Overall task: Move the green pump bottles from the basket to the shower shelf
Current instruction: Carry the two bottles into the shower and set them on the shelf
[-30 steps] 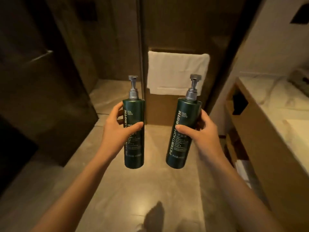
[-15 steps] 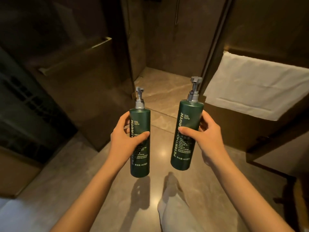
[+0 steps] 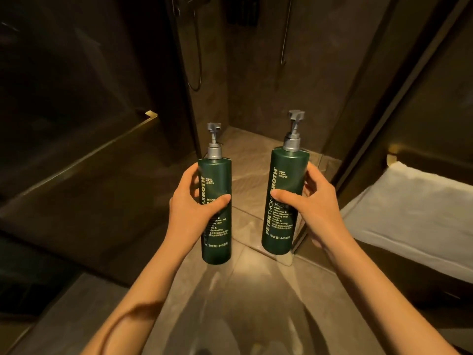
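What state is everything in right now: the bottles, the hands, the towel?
Left bottle: upright, held in the air.
Right bottle: tilted slightly, held in the air.
Left hand: closed around its bottle.
Right hand: closed around its bottle.
Towel: hanging, folded.

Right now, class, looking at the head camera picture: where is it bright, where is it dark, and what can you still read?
Head view: dim, warm light; the floor glows brightest below the bottles, and the shower walls sink into shadow. Label print on the right bottle stays sharp under the right hand; the left hand covers part of the left bottle. Wide-angle bending curves the edges.
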`<state>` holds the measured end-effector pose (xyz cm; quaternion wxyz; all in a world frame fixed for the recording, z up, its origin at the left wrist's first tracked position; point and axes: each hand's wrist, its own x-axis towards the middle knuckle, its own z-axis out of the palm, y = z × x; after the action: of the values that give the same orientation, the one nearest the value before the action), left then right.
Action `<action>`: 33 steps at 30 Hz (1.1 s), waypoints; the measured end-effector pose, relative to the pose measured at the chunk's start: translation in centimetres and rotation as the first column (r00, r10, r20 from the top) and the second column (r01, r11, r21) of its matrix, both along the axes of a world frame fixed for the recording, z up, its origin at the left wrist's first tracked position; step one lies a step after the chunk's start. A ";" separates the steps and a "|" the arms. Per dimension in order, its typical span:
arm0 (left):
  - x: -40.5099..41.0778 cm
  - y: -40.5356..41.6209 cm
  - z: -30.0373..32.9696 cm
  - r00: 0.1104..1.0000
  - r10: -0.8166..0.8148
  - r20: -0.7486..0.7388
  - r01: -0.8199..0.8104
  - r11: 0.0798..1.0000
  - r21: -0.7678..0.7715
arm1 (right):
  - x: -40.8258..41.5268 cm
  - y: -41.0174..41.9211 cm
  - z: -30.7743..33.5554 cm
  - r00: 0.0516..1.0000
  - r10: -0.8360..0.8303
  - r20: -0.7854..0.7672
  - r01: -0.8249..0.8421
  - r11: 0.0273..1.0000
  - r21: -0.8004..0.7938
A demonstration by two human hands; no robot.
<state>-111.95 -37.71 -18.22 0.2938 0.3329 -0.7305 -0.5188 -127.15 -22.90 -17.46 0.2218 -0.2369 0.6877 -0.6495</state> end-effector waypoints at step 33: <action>-54.5 -44.5 9.0 0.993 0.021 -0.116 -0.039 0.988 -0.153 | -53.7 -44.8 8.5 0.994 0.002 -0.114 -0.018 0.989 -0.146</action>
<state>-166.45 -82.18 -9.20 0.3676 0.2900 -0.7456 -0.4742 -180.90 -67.67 -8.99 0.1678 -0.2924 0.6484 -0.6826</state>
